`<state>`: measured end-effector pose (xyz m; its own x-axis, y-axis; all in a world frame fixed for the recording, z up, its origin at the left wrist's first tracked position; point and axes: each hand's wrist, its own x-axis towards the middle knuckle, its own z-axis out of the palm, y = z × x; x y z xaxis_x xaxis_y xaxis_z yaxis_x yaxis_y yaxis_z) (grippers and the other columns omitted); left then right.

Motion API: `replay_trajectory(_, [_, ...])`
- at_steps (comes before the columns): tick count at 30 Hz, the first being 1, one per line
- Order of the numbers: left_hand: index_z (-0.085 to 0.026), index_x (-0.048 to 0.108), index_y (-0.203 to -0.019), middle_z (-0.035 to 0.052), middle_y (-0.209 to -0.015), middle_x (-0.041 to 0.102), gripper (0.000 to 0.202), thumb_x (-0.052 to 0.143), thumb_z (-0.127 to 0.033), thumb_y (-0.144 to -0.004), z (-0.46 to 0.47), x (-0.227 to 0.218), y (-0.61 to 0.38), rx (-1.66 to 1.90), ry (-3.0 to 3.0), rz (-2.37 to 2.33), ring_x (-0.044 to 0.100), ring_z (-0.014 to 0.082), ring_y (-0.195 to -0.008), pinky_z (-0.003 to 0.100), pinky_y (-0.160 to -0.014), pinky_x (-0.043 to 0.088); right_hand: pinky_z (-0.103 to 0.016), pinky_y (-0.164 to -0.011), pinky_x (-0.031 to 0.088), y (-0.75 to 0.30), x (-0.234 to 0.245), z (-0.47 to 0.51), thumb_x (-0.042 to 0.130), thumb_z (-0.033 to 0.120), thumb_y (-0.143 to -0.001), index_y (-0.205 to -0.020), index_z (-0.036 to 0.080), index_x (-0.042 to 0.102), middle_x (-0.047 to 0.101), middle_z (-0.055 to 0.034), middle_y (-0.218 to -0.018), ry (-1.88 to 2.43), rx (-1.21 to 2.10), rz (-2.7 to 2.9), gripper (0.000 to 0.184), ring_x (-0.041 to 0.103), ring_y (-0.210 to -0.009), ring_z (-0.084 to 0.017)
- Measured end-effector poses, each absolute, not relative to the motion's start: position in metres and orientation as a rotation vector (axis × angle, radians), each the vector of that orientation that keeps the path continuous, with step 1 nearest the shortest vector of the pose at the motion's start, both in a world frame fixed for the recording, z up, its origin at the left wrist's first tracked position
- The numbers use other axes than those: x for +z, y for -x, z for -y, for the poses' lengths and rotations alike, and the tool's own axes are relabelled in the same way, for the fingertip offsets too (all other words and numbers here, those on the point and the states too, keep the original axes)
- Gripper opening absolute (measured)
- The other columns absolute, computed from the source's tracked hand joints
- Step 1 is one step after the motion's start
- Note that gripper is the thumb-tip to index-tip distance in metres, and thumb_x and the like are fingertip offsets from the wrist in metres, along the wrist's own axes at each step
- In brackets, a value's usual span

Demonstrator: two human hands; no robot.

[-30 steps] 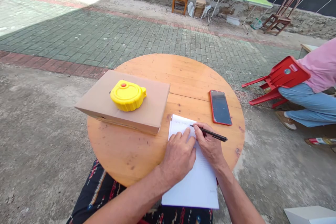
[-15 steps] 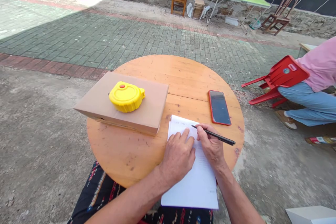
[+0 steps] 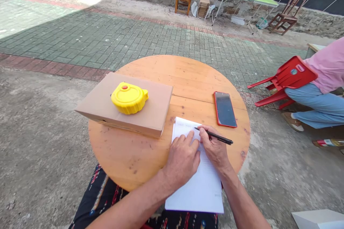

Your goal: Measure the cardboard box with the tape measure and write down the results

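Pen (image 3: 215, 136) swung back since half a second ago: its rear end sits closer in and lower-angled to the wrist, and its tip has nudged a little left, along the handwritten line at the top of the sheet. Everything else is unmoved.

Right hand (image 3: 216, 150): grip closed on the pen, thumb and fingers pinched near the tip, tip on or just above the paper, can't tell which. Left hand (image 3: 182, 159): open, holding nothing, palm and fingers flat on the lined white sheet (image 3: 200, 189), fingertips just beside the pen tip.

Sheet lies at lower centre-right of the frame on the round wooden tabletop (image 3: 129, 154), with its near end hanging past the rim over the lap.

Red-cased phone (image 3: 225, 109) lies face up just above the sheet, apart from it. Yellow tape measure (image 3: 129, 97) sits on a flat cardboard box (image 3: 157, 116) at left-centre; the box corner is near the sheet's top left corner.

Judgement on writing well: since the sheet overhangs, the left hand needs to press firmly so the paper doesn't pivot. Keep the right wrist on the sheet, use small finger strokes, and stay on the top line.

Right edge of frame: another person in a pink top (image 3: 330, 66) leans on a tipped red plastic chair (image 3: 290, 77).
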<state>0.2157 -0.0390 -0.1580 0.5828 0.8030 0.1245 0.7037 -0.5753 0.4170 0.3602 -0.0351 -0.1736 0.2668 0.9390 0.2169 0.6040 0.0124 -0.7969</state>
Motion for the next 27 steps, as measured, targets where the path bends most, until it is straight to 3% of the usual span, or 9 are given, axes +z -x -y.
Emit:
replay_trajectory(12, [-0.02,0.058,-0.101,0.0059,-0.131,0.055,0.016,0.051,-0.02,-0.087,0.0385,-0.1565,-0.2158,0.418,-2.495,-1.234,0.054,0.026,-0.099,0.043,-0.083,0.049,-0.03,-0.061,0.049,-0.3629,-0.1732,0.0359,0.049,0.034,-0.092,-0.09,0.021,0.067,0.063,-0.0006,-0.067,1.683,0.554,1.403,0.022,0.06,-0.062,-0.017])
replay_trajectory(20, [-0.02,0.058,-0.101,0.0058,-0.131,0.056,0.017,0.052,-0.019,-0.086,0.0389,-0.1564,-0.216,0.419,-2.479,-1.223,0.055,0.0259,-0.101,0.043,-0.085,0.048,-0.033,-0.076,0.049,-0.3606,-0.1741,0.034,0.05,0.029,-0.09,-0.086,0.021,0.066,0.069,-0.003,-0.085,1.641,0.469,1.465,0.018,0.063,-0.079,-0.019])
replay_trajectory(27, [-0.022,0.057,-0.099,0.005,-0.136,0.053,0.013,0.052,-0.022,-0.087,0.039,-0.1556,-0.2149,0.409,-2.483,-1.24,0.054,0.0254,-0.099,0.043,-0.083,0.048,-0.028,-0.06,0.047,-0.3613,-0.172,0.0376,0.05,0.032,-0.092,-0.092,0.02,0.063,0.058,0.0029,-0.064,1.595,0.576,1.283,0.017,0.055,-0.055,-0.013])
